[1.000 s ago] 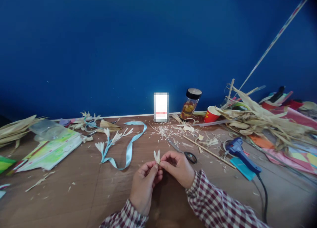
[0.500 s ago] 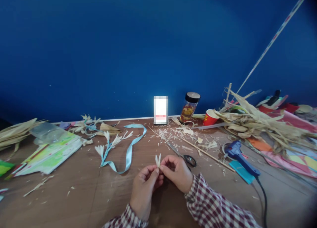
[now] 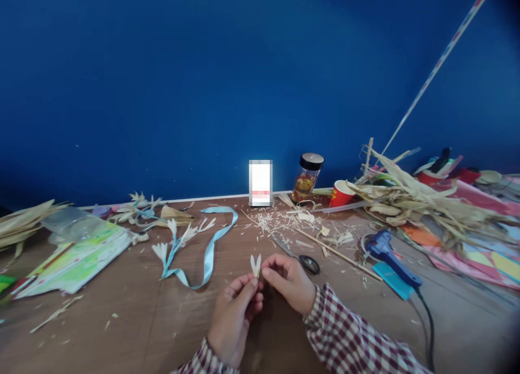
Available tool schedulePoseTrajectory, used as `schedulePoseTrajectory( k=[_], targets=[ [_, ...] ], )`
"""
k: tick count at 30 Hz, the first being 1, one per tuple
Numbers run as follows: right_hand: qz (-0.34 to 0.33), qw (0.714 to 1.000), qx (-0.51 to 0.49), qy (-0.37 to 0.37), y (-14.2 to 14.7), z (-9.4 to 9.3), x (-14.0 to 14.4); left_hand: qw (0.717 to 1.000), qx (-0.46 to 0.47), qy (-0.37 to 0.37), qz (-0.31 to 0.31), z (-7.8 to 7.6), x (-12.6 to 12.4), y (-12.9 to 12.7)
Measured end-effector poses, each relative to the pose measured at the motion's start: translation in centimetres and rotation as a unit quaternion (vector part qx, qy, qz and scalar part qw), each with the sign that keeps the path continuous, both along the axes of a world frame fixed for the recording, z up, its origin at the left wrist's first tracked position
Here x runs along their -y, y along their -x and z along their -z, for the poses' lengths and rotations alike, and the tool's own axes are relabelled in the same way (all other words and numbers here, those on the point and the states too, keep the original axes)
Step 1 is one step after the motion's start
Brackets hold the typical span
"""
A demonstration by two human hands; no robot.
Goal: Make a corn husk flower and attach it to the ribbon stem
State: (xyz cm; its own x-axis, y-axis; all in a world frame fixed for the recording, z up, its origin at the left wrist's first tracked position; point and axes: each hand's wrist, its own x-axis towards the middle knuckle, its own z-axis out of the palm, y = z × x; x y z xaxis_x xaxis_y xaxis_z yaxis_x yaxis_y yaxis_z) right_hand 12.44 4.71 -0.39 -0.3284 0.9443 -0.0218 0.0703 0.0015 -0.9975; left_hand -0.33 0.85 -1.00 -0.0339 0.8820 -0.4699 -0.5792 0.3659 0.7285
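Note:
My left hand [image 3: 235, 311] is closed, its thumb and fingertips pinching a small piece of pale corn husk [image 3: 255, 264] whose two pointed tips stand up in a V. Just to the right is my right hand [image 3: 290, 282], fingers curled and thumb drawn in toward the forefinger, a little apart from the husk piece. Whether anything tiny sits between those fingers is hidden. Scissors [image 3: 309, 264] with black handles lie beyond my right hand. Off to the left rests a husk flower spray [image 3: 173, 249] with a light blue stem, trailing a blue ribbon [image 3: 210, 252].
Thin husk shreds [image 3: 274, 220] litter the table [image 3: 134, 330] near the wall. A lidded jar [image 3: 307, 179], red paper cup [image 3: 340, 194] and dried husk pile [image 3: 422, 198] stand at the right. A blue glue gun [image 3: 392, 257] with a cord lies nearer, past a thin stick [image 3: 341, 255].
My right fingertips have come away from the husk piece, which stays in my left hand. The whole view has shifted slightly, so the table things appear a little farther left.

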Motion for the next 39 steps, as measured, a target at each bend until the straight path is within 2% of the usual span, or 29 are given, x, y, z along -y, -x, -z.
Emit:
schedulePoseTrajectory(
  k=[7,20,26,35,39],
  targets=[
    [-0.026,0.999,-0.03,0.026,-0.12,0.24,-0.09,0.999,-0.032,0.0,0.021,-0.13,0.08,-0.15],
    [0.033,0.999,0.033,-0.016,-0.04,0.57,-0.17,1.0,-0.026,0.009,-0.013,-0.09,-0.03,-0.24],
    [0.027,0.999,0.027,-0.013,-0.02,0.62,-0.22,0.999,-0.028,0.007,-0.015,0.02,-0.08,-0.3],
    [-0.03,0.997,-0.064,0.035,0.06,0.7,-0.19,1.0,-0.023,0.005,-0.007,0.16,-0.04,-0.27],
    [-0.029,0.998,-0.053,0.029,0.09,0.93,-0.26,1.0,-0.021,0.007,-0.003,0.11,-0.05,-0.29]
  ],
)
